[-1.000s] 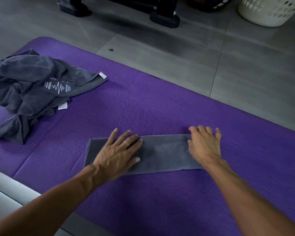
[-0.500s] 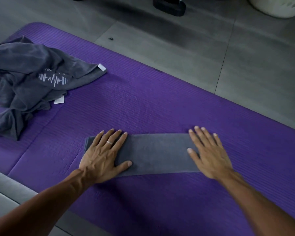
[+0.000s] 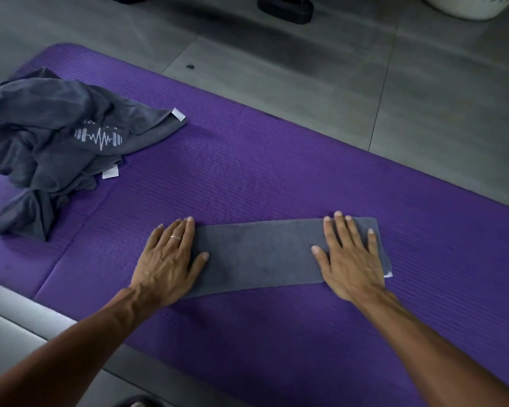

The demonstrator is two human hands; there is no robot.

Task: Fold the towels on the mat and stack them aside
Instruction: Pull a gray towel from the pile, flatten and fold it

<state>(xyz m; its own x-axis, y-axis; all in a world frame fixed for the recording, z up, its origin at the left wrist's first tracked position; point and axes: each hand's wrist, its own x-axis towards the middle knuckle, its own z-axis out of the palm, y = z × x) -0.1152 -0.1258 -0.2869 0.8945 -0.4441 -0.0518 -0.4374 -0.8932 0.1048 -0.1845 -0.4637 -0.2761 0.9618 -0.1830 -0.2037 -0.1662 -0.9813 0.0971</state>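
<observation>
On the purple mat (image 3: 276,177), at about 6 o'clock in the view, lies a gray towel (image 3: 259,254) folded into a long flat strip. Both hands lie flat on it with straight fingers, holding nothing. The left hand (image 3: 168,259) presses the left end, and its fingers hang partly over onto the mat. The right hand (image 3: 350,257) presses the right end, just inside the edge. A small white tag (image 3: 388,274) peeks out at the strip's right near corner.

Up at 10 o'clock sits a messy pile of gray towels (image 3: 47,148), not folded yet. Most of the job looks like it is waiting to be done.

What could go wrong? The strip likely needs one more fold, end to end. If one hand lifts its end too fast, the layers underneath could slide apart, and the neat edges would go crooked. The cloth is soft and floppy, so it will sag if only one corner is picked up. The mat has little ridges, which may help hold the towel in place. If the ends do not line up, the folded towel will come out lumpy and the stack may lean. Pushing too hard sideways could also bunch up the middle.

At 1 o'clock, a white basket (image 3: 467,7) stands on the gray floor (image 3: 306,83).
</observation>
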